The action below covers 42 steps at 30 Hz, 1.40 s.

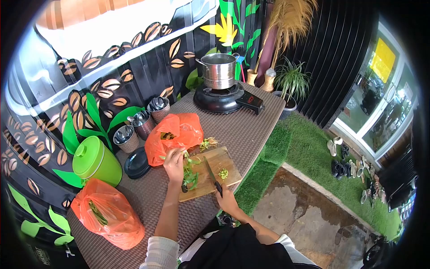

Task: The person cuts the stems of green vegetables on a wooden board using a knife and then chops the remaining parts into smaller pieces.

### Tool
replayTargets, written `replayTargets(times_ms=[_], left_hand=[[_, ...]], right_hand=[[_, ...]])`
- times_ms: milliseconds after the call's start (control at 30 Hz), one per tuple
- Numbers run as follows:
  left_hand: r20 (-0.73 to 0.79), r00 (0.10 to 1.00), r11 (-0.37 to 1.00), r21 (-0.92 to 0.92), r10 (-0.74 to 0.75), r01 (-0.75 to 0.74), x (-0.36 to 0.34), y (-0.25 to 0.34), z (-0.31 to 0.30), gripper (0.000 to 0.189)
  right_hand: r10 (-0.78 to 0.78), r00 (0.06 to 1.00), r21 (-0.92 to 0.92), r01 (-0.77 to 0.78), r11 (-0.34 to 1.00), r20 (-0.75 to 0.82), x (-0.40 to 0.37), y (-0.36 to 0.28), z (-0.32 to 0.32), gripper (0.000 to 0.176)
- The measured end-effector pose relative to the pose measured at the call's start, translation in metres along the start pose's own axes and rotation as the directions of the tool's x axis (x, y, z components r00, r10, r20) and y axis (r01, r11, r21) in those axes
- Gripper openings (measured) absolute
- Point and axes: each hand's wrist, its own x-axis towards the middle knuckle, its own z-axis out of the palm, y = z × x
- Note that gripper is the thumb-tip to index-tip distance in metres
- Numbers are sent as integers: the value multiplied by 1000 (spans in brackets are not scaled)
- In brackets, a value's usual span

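My right hand [228, 201] is closed round the black handle of a kitchen knife [210, 171], whose blade lies across a wooden cutting board [204, 190]. Right of the blade sits a small heap of chopped green pieces [223, 173]. My left hand [174, 165] is raised over the board's left edge, its fingers closed on leafy greens [191, 174] that trail down onto the wood. Trimmed root ends [208, 143] lie just beyond the board. Behind my left hand slumps an orange plastic bag [186, 127] with its mouth open and dark plant matter inside.
A steel pot [218, 71] stands on a black portable stove [215, 101] at the table's far end. Left are cutlery cups [142, 124], dark stacked plates [136, 163], a lidded green bucket [97, 160] and a second orange bag [108, 215]. The table edge [262, 145] drops off right.
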Motion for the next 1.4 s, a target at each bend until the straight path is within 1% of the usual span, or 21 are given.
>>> replayTargets(times_ms=[67, 133, 167, 300, 433, 500, 600, 667, 733, 800, 833, 867, 933, 967, 1000, 1067, 1100, 1167, 1267, 1333, 1400], left_hand=[[31, 999, 999, 10, 43, -43, 2, 1, 1, 16], [196, 977, 994, 52, 79, -91, 1, 1, 5, 15], [236, 970, 998, 5, -56, 56, -2, 0, 10, 14], [226, 959, 984, -12, -169, 176, -7, -8, 21, 13], [156, 968, 972, -96, -198, 214, -7, -11, 24, 11], [140, 968, 965, -131, -209, 228, -2, -1, 22, 12], [86, 975, 966, -145, -205, 216, 11, 12, 16, 12], [-5, 975, 934, -286, -223, 213, 17, 19, 16, 9], [11, 975, 936, -277, -223, 217, 21, 25, 13, 10], [-93, 979, 871, -476, -182, 117, 26, 32, 18, 13], [-87, 980, 863, -492, -181, 116, 24, 28, 21, 19], [-88, 980, 863, -491, -181, 115, 25, 33, 20, 19], [253, 860, 478, -745, -442, 465, 23, 43, 18, 25], [357, 814, 493, -660, -459, 567, 19, 38, 20, 31], [356, 814, 493, -660, -460, 567, 13, 34, 20, 31], [689, 492, 347, -354, -531, 869, -1, 27, 21, 30], [690, 494, 348, -355, -529, 868, -11, 18, 22, 30], [786, 264, 374, -45, -559, 927, -34, -6, 25, 28], [737, 310, 477, 20, -601, 879, -63, -35, 35, 25], [697, 313, 419, -20, -645, 908, -77, -60, 41, 24], [516, 590, 646, -90, -621, 758, -85, -78, 45, 22]], right_hand=[[15, 1000, 50, -14, 999, -9, 1, -14, -5, 25], [32, 999, 100, -30, 995, -17, 1, -31, -11, 25], [11, 1000, 83, -11, 996, 5, 1, -36, -13, 26], [-37, 999, 73, 36, 997, 19, -4, -34, 0, 24], [-81, 993, 17, 80, 997, 88, -8, -22, 12, 31], [-38, 974, -65, 54, 996, 225, -10, -15, 15, 33], [31, 949, -140, 14, 990, 315, -14, -9, 18, 34], [42, 945, -148, 7, 989, 325, -13, -7, 20, 34], [55, 941, -158, -1, 988, 333, -13, -5, 21, 34], [27, 945, -108, 9, 994, 326, -11, 0, 23, 33], [26, 945, -108, 10, 994, 326, -9, 3, 25, 33], [-59, 967, -15, 65, 998, 247, -7, 5, 25, 31], [-138, 977, 75, 128, 989, 163, -6, 12, 25, 30], [-71, 989, 137, 53, 989, 130, -4, 11, 20, 27], [0, 995, 200, -20, 980, 100, -3, 10, 16, 26], [12, 999, 145, -18, 989, 40, 0, 14, 11, 25], [48, 999, 107, -49, 993, 8, 2, 15, 9, 26], [105, 994, 72, -104, 992, -12, 5, 24, 9, 26], [72, 997, 55, -71, 996, -24, 5, 21, 3, 27], [67, 998, 66, -67, 996, 3, 3, 15, -2, 27], [63, 998, 78, -65, 995, 24, 2, 15, -4, 27]])
